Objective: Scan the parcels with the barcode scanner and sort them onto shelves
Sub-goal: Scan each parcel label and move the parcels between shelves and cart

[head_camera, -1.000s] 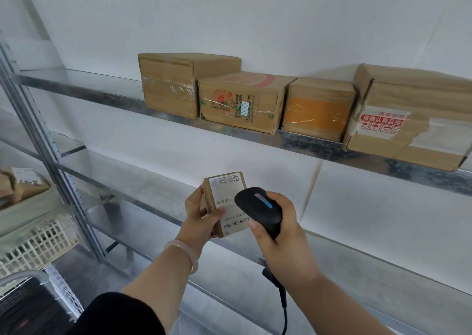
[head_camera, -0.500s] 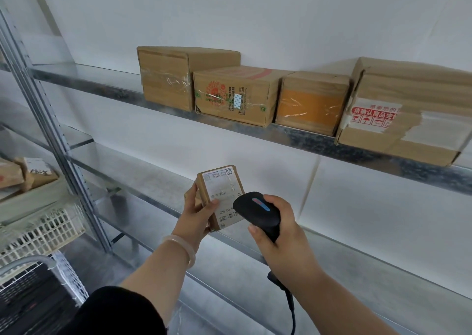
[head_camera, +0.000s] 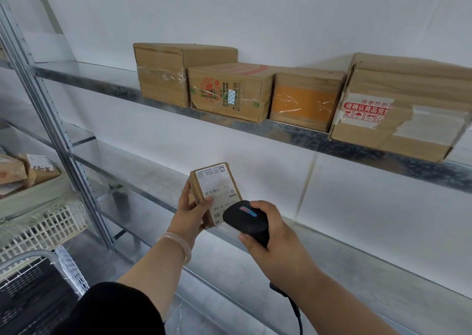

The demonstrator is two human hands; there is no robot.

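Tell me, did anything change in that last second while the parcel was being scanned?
Little. The scanner in the right hand dipped slightly lower against the small parcel, uncovering more of its label. The left hand kept its grip; nothing was picked up or released. The four boxes on the upper shelf stayed put.

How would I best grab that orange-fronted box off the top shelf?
Likely from the front: grip the top front edge of the orange-fronted box and slide it forward until its sides clear. It sits close between the printed box and the large torn-label box, so its sides look hard to reach, while its top is bare.
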